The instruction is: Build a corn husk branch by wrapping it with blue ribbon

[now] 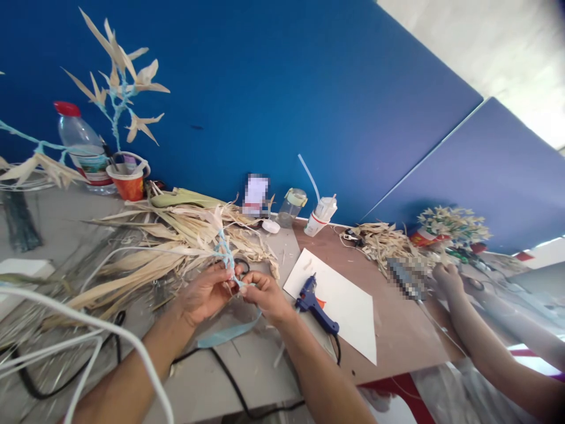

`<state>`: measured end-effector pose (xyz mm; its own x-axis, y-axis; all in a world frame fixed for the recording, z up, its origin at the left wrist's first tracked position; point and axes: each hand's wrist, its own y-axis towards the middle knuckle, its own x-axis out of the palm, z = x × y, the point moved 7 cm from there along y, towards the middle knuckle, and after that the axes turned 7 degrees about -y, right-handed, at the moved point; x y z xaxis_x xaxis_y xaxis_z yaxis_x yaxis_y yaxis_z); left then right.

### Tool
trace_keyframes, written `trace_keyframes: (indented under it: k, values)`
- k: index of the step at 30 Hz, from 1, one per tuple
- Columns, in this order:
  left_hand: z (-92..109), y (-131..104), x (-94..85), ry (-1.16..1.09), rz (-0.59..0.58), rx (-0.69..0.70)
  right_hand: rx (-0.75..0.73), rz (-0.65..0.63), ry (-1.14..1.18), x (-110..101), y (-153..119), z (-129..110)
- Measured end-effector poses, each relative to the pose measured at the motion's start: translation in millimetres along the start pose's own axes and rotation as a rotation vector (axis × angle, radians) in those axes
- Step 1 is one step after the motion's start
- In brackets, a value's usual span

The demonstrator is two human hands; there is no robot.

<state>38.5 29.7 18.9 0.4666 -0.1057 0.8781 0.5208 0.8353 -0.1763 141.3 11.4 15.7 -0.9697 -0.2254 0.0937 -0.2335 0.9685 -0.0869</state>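
My left hand point(209, 291) is closed round the lower part of a stem wrapped in light blue tape point(225, 252), which carries a pale husk flower point(215, 219) at its upper end. Beside it, my right hand point(263, 292) pinches the blue tape near the stem's bottom end, its fingertips close to those of my left hand. A loose length of the blue tape point(227, 335) hangs below both hands. Dried corn husks point(145, 259) lie in a heap behind and to the left of the hands.
A blue glue gun point(318, 306) rests on a white board point(353, 312) at the right. A red-capped bottle point(79, 135) and an orange cup point(129, 185) stand back left. White wires point(128, 335) and black cables cross the front left. Another person's arms point(481, 335) are at far right.
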Motion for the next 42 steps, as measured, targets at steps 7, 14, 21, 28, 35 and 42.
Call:
trace_keyframes:
  k: [7,14,21,28,35,42]
  values:
    - [-1.5,3.9,0.3,-0.075,0.043,0.138,0.071,0.142,0.142,-8.0,5.3,11.4]
    - [7.8,4.3,1.7,0.046,0.023,0.194,0.08,0.105,0.207,-1.9,4.4,10.9]
    - [11.0,7.0,-2.0,0.114,0.149,0.399,0.046,0.13,0.203,-0.9,6.5,13.9]
    - [8.4,6.8,-3.5,0.187,0.213,0.436,-0.012,0.224,0.09,-2.3,11.4,14.5]
    - [6.0,11.1,-14.5,-0.148,0.222,0.2,0.007,0.139,0.023,-1.4,8.4,13.7]
    - [4.6,8.2,-9.0,-0.196,0.134,0.075,-0.025,0.058,0.009,7.1,5.4,9.9]
